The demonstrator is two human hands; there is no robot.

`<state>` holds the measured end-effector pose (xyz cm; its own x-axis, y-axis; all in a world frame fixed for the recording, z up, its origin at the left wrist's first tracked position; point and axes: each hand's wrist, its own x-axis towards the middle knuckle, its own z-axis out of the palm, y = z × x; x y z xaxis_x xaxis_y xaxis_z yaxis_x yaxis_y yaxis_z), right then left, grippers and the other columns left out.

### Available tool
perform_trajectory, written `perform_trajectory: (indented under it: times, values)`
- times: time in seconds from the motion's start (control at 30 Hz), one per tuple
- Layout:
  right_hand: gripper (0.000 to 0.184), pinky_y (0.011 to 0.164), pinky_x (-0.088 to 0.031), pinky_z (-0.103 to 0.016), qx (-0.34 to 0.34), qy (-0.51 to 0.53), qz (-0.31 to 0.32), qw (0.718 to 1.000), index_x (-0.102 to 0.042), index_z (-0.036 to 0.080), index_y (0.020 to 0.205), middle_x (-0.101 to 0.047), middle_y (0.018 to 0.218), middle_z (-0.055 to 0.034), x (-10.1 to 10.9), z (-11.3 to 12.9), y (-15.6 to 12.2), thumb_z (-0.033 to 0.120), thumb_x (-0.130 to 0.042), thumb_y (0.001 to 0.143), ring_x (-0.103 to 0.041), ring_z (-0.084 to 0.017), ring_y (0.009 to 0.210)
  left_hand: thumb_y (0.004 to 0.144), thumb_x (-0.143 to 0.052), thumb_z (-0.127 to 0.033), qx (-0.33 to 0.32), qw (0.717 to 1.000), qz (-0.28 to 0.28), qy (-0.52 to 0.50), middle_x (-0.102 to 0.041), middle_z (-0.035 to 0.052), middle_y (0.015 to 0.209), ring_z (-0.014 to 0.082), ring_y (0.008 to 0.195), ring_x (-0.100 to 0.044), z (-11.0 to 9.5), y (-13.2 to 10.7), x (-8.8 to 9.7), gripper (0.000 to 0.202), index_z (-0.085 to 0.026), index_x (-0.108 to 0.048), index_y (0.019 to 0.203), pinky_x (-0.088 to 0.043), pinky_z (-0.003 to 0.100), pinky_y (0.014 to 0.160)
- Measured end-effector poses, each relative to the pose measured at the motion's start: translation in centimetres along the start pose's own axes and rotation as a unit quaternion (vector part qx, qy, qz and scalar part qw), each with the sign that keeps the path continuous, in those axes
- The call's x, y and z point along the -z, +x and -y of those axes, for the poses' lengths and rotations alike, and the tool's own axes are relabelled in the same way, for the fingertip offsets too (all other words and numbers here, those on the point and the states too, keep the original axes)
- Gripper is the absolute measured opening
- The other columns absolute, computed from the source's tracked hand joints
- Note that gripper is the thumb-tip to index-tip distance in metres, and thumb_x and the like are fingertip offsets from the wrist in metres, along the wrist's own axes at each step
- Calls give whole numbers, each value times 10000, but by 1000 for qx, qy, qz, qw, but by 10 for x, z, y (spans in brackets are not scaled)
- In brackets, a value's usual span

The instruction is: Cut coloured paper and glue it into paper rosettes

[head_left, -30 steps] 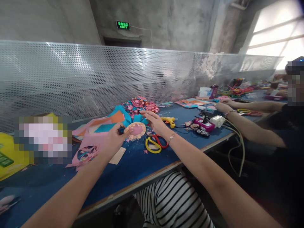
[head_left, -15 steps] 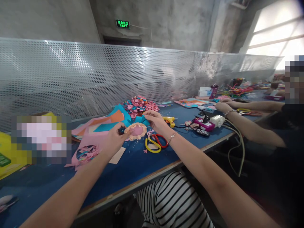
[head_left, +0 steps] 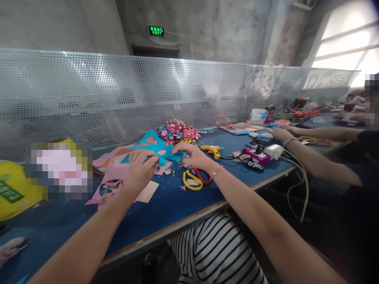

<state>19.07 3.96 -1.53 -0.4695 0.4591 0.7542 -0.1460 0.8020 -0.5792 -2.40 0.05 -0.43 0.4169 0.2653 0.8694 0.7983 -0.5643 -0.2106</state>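
My left hand [head_left: 141, 167] is curled over the near left edge of a blue paper piece [head_left: 166, 155] on the blue table [head_left: 166, 205], with its fingers closed on it. My right hand [head_left: 192, 156] reaches in from the right and pinches the same blue piece at its right edge. Small pink paper scraps [head_left: 164, 169] lie just under and in front of the piece. The pink-and-orange round shape is hidden. A pink sheet with a round cut-out [head_left: 110, 185] lies beside my left wrist.
Yellow scissors [head_left: 191, 182] and red scissors [head_left: 203, 176] lie by my right wrist, with a yellow glue gun [head_left: 211, 150] beyond. A heap of pink and blue paper flowers [head_left: 177, 132] sits by the perforated metal screen [head_left: 118, 90]. A co-worker's arms [head_left: 299, 136] rest at the right.
The pink-and-orange round piece that my hands held up is out of sight. Both hands have come down onto the table and now hold blue paper.
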Motion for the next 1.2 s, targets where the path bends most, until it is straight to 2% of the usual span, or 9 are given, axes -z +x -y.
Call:
perform_trajectory:
  times: [0.1,0.23,0.37,0.5,0.77,0.87,1.0,1.1,1.2]
  values:
    - [307,914,-441,-359,37,-66,8,997,-643,199,860,-623,967,-40,0,3,-1,17,-475,678,-559,-155,996,789,-505,-142,-58,998,-20,28,-622,26,728,169,765,-531,3,1,4,201,-238,-612,650,-389,303,707]
    - [347,903,-458,-360,23,-96,-16,995,-678,232,838,-641,998,-32,-1,2,-1,24,-426,723,-568,-150,995,798,-512,-164,-100,995,-12,13,-635,28,748,170,763,-531,4,0,4,188,-248,-626,673,-406,299,718]
    - [425,925,-448,-370,28,-138,-18,990,-686,256,884,-636,1049,-18,1,-1,-2,-3,-398,711,-565,-145,1016,809,-493,-193,-68,998,14,-7,-631,36,742,173,757,-536,4,-1,4,204,-245,-625,663,-414,304,714]
    - [418,913,-451,-366,76,-214,19,974,-681,240,896,-637,1051,-34,3,-1,-3,-12,-405,711,-561,-153,1011,810,-481,-188,-30,999,-4,-29,-622,38,734,167,751,-532,2,1,4,213,-234,-606,644,-418,308,714]
    - [532,974,-385,-430,105,-358,59,926,-591,253,1117,-512,1202,-67,1,3,-8,-9,-457,675,-443,-191,1148,813,-474,-178,-54,998,16,-9,-622,40,729,169,743,-524,2,-1,2,214,-232,-615,661,-406,302,703]
    - [525,980,-375,-430,105,-372,80,919,-580,259,1136,-493,1190,-68,0,1,-9,14,-474,684,-424,-197,1149,819,-478,-205,-50,998,28,-8,-628,43,744,174,763,-530,3,-4,2,205,-235,-623,676,-402,309,714]
    - [493,967,-385,-412,106,-344,92,928,-570,240,1148,-504,1119,-76,-4,-2,-9,44,-470,707,-450,-196,1092,809,-486,-191,-46,999,25,-8,-627,39,750,173,768,-532,1,-3,2,187,-233,-609,675,-405,313,726]
    - [569,978,-373,-420,89,-302,47,948,-454,262,1272,-480,1168,-82,-7,-2,-8,80,-472,733,-439,-202,1121,776,-503,-187,20,999,-11,-35,-596,31,704,173,742,-528,-1,1,4,148,-215,-565,645,-411,312,701]
    - [720,960,-385,-427,28,-234,-90,968,-196,254,1404,-404,1291,-123,-5,-3,-6,163,-510,763,-415,-222,1168,732,-553,-234,187,977,-52,-86,-552,15,689,163,712,-520,-2,8,8,73,-198,-526,674,-419,300,664]
